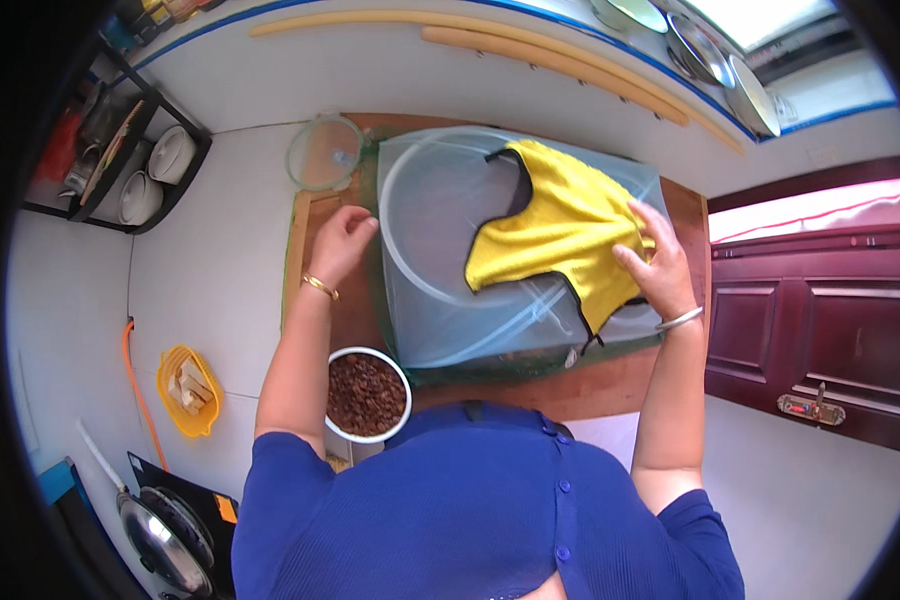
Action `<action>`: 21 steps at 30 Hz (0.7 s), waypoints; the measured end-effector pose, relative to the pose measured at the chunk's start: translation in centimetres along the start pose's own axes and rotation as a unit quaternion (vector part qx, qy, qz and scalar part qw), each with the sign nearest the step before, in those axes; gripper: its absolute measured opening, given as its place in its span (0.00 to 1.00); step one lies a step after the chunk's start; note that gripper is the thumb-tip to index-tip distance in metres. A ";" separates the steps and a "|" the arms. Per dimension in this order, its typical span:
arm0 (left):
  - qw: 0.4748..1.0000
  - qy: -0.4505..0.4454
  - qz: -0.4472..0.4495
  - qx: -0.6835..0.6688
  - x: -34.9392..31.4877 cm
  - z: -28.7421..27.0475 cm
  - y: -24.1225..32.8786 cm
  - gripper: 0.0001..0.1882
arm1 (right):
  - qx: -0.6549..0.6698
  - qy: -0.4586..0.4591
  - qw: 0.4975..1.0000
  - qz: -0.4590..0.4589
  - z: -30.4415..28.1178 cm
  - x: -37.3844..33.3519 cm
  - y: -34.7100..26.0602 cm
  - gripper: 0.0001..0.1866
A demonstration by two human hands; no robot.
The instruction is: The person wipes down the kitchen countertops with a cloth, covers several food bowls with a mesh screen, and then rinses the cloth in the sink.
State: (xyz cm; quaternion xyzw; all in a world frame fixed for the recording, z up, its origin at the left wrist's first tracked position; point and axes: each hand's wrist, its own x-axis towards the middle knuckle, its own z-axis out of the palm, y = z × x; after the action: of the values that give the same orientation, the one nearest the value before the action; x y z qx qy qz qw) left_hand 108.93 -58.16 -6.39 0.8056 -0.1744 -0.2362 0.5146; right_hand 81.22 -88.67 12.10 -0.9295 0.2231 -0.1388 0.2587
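Observation:
My right hand grips the right end of a yellow cloth with black edging, its fingers closed on the bunched fabric. Spread out from there, the cloth lies over a translucent plastic sheet. A pale ring shows through the sheet, and dark green mesh peeks out around its edge. By the sheet's left edge is my left hand, with curled fingers and thumb brought together; whatever they pinch, if anything, is too small to tell. Below my left hand stands a white bowl of dark brown crumbly stuff.
Under the sheet is a brown wooden board. A round clear lid lies at its far left. Further left are a black rack with bowls, a yellow basket and a lidded wok. At right stands a maroon cabinet.

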 end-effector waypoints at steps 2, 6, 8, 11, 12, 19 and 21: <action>0.997 -0.006 0.026 0.073 -4.4 1.6 2.2 0.23 | 0.002 0.027 1.000 0.000 -1.3 -1.5 2.2 0.26; 0.981 -0.007 0.044 0.188 -10.5 3.4 5.7 0.22 | -0.044 0.049 0.997 0.041 -2.9 -5.0 8.9 0.26; 0.968 -0.056 0.120 0.215 -13.7 3.9 6.8 0.21 | -0.091 0.037 0.991 0.089 -2.6 -7.2 12.3 0.27; 0.946 -0.094 0.190 0.247 -17.2 5.8 7.6 0.19 | -0.129 0.053 0.976 0.165 -0.9 -10.2 16.4 0.28; 0.939 -0.092 0.205 0.260 -18.0 6.7 7.7 0.19 | -0.115 0.058 0.977 0.172 -0.3 -11.1 17.4 0.26; 0.915 -0.018 0.234 0.329 -18.5 9.1 5.7 0.04 | -0.077 0.082 0.966 0.235 0.5 -15.2 18.7 0.07; 0.914 -0.010 0.241 0.327 -18.1 8.7 5.3 0.04 | -0.065 0.055 0.965 0.250 0.1 -16.4 18.0 0.07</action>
State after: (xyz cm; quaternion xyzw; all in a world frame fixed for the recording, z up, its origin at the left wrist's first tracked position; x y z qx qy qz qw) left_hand 88.90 -57.33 -1.03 0.8603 -0.4355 -0.0428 0.2617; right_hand 60.92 -94.48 -0.10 -0.8499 0.4707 -0.1062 0.2116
